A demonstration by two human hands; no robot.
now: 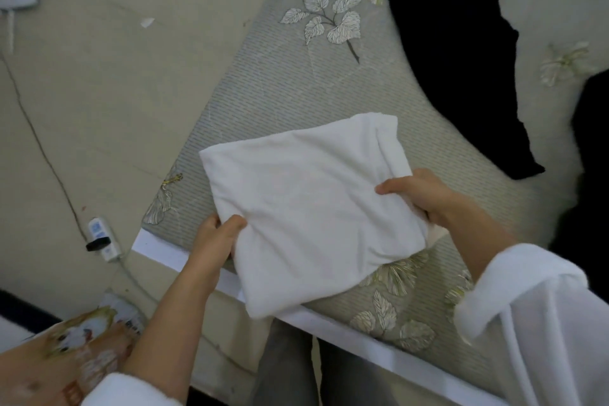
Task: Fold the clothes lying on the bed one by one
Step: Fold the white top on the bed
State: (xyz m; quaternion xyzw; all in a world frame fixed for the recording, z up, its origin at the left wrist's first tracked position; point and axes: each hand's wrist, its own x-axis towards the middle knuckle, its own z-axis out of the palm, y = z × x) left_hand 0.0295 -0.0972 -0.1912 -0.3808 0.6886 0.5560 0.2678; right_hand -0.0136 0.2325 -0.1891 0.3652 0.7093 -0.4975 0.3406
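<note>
Between the two hands: folded white garment [309, 208], roughly square, over the near corner of the bed [263, 102]. Can't tell if it rests on the cover or is lifted clear. Its near corner overhangs the white bed edge [362, 334].

Left hand [217, 237] grips the near-left edge, fingers curled round the cloth. Right hand [418, 194] grasps the right edge, one digit on top and the rest tucked under.

Beyond the right fingers: black garment [454, 53] spread on the leaf-print cover, well apart from the white one. Right of them: second dark piece [593, 158] at the frame edge.

Left of the left fingers, on the floor [115, 92]: power strip [100, 237] with a black plug. Under the left forearm: printed box [75, 343]. Both arms in white sleeves.
</note>
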